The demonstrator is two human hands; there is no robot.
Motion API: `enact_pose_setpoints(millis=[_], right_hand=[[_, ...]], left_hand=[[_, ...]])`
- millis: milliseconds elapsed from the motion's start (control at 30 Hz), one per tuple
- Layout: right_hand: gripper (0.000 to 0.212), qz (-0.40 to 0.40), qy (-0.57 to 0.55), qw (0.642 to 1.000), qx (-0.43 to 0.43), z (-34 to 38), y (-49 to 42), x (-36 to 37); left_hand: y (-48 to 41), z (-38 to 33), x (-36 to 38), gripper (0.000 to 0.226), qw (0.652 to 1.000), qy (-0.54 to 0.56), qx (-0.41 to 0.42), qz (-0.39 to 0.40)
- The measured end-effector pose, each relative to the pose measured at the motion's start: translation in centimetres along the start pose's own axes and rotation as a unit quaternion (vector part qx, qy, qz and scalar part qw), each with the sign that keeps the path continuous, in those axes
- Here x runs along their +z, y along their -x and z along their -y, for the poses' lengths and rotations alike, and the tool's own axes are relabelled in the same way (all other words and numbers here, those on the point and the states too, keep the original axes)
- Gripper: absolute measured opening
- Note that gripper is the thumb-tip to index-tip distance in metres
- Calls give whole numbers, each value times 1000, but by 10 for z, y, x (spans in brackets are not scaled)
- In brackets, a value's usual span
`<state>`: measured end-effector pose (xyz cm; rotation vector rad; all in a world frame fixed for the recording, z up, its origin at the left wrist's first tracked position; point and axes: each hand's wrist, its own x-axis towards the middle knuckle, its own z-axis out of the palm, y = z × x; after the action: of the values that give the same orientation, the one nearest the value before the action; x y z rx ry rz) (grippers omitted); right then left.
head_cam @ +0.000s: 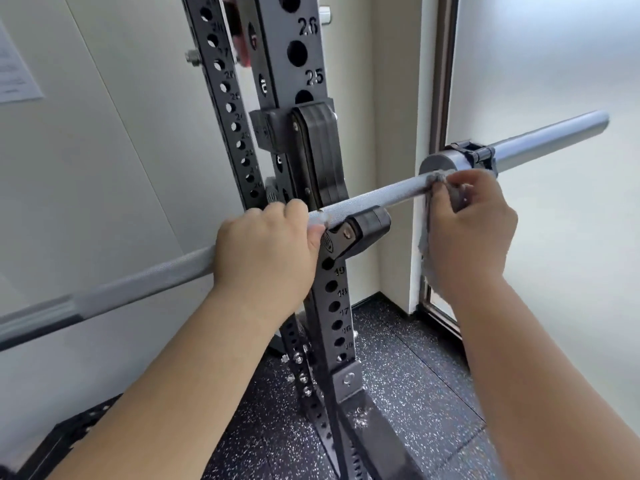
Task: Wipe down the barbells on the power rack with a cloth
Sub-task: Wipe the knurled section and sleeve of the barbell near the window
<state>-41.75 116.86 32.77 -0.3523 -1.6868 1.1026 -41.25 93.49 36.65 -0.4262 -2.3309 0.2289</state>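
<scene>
1. The barbell (381,194) rests in the black hook (363,226) on the rack post (332,306). It slants from the lower left of the hook up to its upper right.
2. The left hand (266,251) grips the bar just left of the hook, touching it. The fingers curl over the top of the bar and the thumb is tucked underneath.
3. The right hand (471,230) is to the right of the hook, apart from it. Its curled fingers pinch a grey cloth (427,237) against the bar where the thin shaft meets the thick end.
4. The cloth wraps over the bar there, and the rest hangs down below the bar beside the palm.
5. Farther right of the hook, a black clamp (474,155) sits around the thick end of the bar, with bare metal beyond it.
6. The post has numbered holes above and below the hook.
7. Below the hook lies a dark speckled floor (398,375).
8. Far to the upper left of the hook, a paper sheet (14,71) hangs on the pale wall.
</scene>
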Motion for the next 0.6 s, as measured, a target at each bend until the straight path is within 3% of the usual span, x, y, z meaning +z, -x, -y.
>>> enact_pose_setpoints(millis=[67, 167, 233, 333, 400, 500, 600], right_hand=[[17, 3, -35, 999, -19, 6, 2, 0], [20, 139, -12, 988, -69, 18, 7, 9], [19, 216, 28, 972, -88, 26, 11, 12], [25, 272, -7, 957, -105, 35, 14, 6], [28, 311, 27, 940, -141, 37, 11, 0], [29, 300, 163, 922, -181, 33, -5, -4], [28, 248, 221, 926, -180, 29, -18, -3]], left_hand=[[13, 7, -1, 35, 1000, 10, 17, 5], [29, 26, -11, 43, 999, 25, 12, 17], [35, 41, -21, 43, 999, 25, -33, 28], [38, 68, -29, 60, 992, 15, -107, 68], [38, 82, -28, 70, 988, 15, -128, 88], [44, 88, -22, 73, 992, 0, -104, 67], [51, 86, -22, 67, 995, -9, -89, 39]])
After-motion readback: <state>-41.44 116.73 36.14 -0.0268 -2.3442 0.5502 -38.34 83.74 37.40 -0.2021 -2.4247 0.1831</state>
